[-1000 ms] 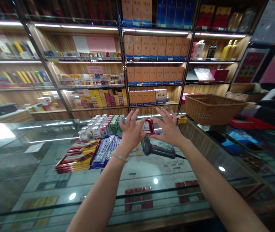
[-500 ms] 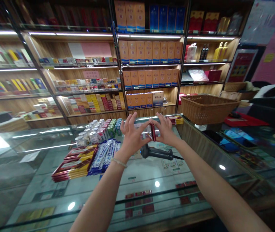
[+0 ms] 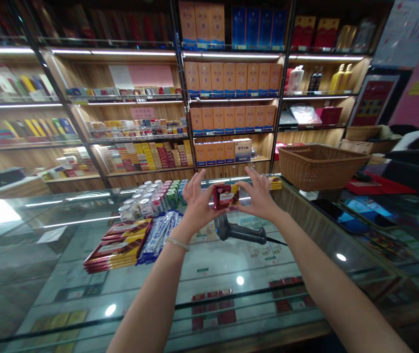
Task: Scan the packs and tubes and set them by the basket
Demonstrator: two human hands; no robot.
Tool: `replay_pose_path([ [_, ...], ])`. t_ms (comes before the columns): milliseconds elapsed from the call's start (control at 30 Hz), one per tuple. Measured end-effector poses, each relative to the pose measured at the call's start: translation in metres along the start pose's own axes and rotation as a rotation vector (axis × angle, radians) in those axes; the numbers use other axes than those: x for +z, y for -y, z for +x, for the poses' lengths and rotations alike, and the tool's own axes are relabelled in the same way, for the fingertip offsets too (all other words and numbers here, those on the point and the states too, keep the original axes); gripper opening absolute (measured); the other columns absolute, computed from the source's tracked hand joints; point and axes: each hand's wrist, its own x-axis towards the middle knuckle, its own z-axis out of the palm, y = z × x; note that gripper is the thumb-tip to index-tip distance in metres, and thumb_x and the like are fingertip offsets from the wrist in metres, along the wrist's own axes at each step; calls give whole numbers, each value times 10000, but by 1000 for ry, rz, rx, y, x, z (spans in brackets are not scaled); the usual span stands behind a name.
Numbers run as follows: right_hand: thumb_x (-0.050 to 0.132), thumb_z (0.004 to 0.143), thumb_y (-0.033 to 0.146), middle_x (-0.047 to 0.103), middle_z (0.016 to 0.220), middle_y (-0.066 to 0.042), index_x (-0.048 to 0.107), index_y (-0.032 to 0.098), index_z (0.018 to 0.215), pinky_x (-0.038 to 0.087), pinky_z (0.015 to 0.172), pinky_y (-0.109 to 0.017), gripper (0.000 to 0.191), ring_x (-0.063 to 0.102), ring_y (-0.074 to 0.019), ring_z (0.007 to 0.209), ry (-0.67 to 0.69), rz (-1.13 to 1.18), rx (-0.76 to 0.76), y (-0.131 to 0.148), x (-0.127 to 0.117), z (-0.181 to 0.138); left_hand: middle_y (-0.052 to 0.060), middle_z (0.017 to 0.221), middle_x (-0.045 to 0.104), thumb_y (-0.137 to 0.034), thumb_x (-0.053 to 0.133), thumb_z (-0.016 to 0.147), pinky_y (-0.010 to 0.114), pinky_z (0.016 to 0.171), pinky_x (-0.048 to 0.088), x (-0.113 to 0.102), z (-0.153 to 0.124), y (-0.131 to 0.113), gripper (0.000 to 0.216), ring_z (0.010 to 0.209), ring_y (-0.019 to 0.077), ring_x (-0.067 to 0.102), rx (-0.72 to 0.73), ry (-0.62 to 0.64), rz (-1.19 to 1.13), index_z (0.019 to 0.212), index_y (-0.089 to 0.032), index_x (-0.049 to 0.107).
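Observation:
Between my two hands, above the glass counter, is a small red and yellow snack pack with its printed broad face toward me. My left hand pinches its left end, the other fingers raised. At the pack's right end, my right hand grips it between thumb and fingertip. Just below lies a dark barcode scanner with its handle to the right. Left of my hands are stacked red and yellow snack packs, blue and white wrapped sticks and several small capped containers.
A glass display counter spans the front, with goods under its top. On the right stand a wicker basket and a phone-like dark device. More red and yellow packs lie at the counter's back edge. Stocked shelves line the wall.
The snack pack has turned from its narrow edge to its broad printed face. My hands have moved slightly apart around it. The whole view has shifted a little.

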Motion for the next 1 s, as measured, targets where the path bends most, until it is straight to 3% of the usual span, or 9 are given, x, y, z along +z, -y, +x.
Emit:
replay_pose_path([
  [100,757,823,469,183,1751,-169,583,242,1309,153,1251,-641,563,200,-374,1602,-13,-43,-23,1,-2,-1,168,1713,241,-672,842,711,609,1277,138,3,0,7,784,1571,434,224,-52,21,-3,1369,-290,650],
  [267,754,817,463,243,1725,-200,590,213,1280,117,1266,-629,551,212,-357,1598,-27,-86,-23,2,-2,-1,215,1690,283,-640,886,671,626,1258,163,7,0,13,1114,1569,430,242,-125,13,-11,1599,-277,389],
  [467,771,793,456,204,1741,-196,595,205,1274,97,1270,-641,570,208,-374,1599,-16,-117,-10,-4,-6,0,163,1706,288,-531,887,724,635,1273,102,0,1,15,842,1574,422,244,-95,8,50,1474,-322,564],
  [833,787,824,458,196,1746,-189,621,198,1366,100,1259,-677,624,197,-381,1600,-36,-122,55,-11,-2,-1,165,1701,298,-494,911,698,654,1268,138,0,0,20,695,1567,434,253,-111,1,63,1331,-312,690],
  [1000,803,851,450,173,1769,-82,760,275,1204,123,1226,-730,396,166,-401,1603,-71,-115,106,-14,-5,1,173,1711,271,-501,891,721,681,1257,149,5,2,24,702,1580,434,223,-163,-9,24,1354,-297,665],
])
